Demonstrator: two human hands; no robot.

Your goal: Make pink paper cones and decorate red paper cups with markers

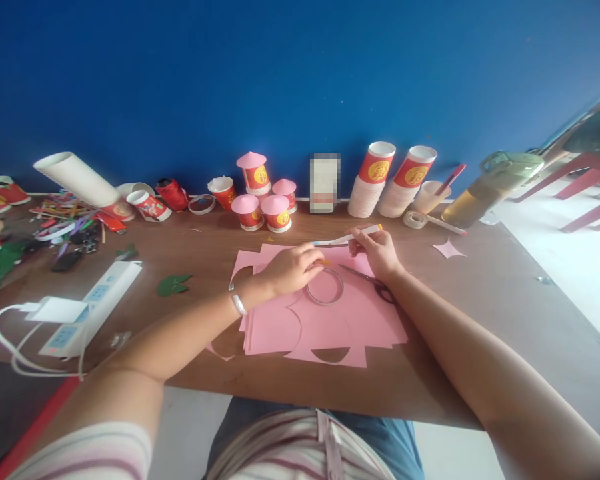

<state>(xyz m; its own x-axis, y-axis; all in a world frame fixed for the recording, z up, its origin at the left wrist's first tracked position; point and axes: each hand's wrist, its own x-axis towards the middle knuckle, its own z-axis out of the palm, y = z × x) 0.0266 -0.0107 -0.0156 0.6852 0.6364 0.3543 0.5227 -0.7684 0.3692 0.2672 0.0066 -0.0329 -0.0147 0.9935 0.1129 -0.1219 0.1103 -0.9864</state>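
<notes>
My right hand [375,252] pinches a slim white pen [343,239] with an orange end. The pen lies nearly level, its bluish left end just above the fingers of my left hand [297,268]. Those fingers are closed, and a small orange bit shows by their tips; what they hold is unclear. Under both hands are pink paper sheets [275,327] with curved cut-outs. A ring [325,287] rests on the paper right beside my left hand. Dark-handled scissors [380,288] lie below my right hand, partly hidden by it.
Pink-roofed red cups [277,217] and stacked paper cups [373,180] line the blue wall. Tape [415,219] and a tilted bottle [485,193] stand right. A power strip [93,310], green cutout [174,285] and clutter [63,230] lie left. A pink star-shaped scrap [449,249] lies right.
</notes>
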